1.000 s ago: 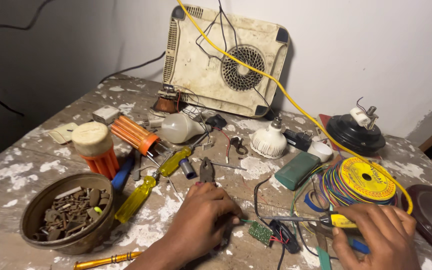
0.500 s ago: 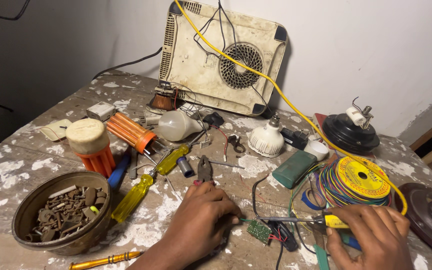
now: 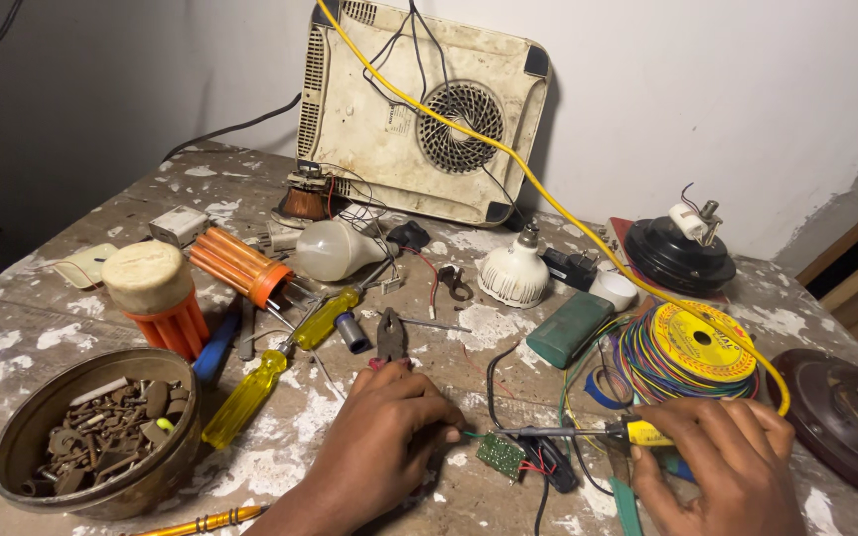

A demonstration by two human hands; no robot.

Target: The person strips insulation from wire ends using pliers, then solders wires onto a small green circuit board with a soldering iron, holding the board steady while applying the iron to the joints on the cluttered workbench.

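Observation:
My left hand rests on the worn table, its fingers pinching a small green circuit board with red wires. My right hand grips a soldering iron with a yellow handle, its metal tip pointing left at the board's edge. A yellow cable runs from the iron's handle up past the wall. Pliers lie just beyond my left hand.
A round tin of rusty screws sits front left. Yellow-handled screwdrivers, orange spools, bulbs, a green block and a wire reel crowd the middle. A cream cooker housing leans on the wall.
Both hands have stayed on the board and iron; the view has tilted and shifted slightly, with my right hand drawing a little closer to the board.

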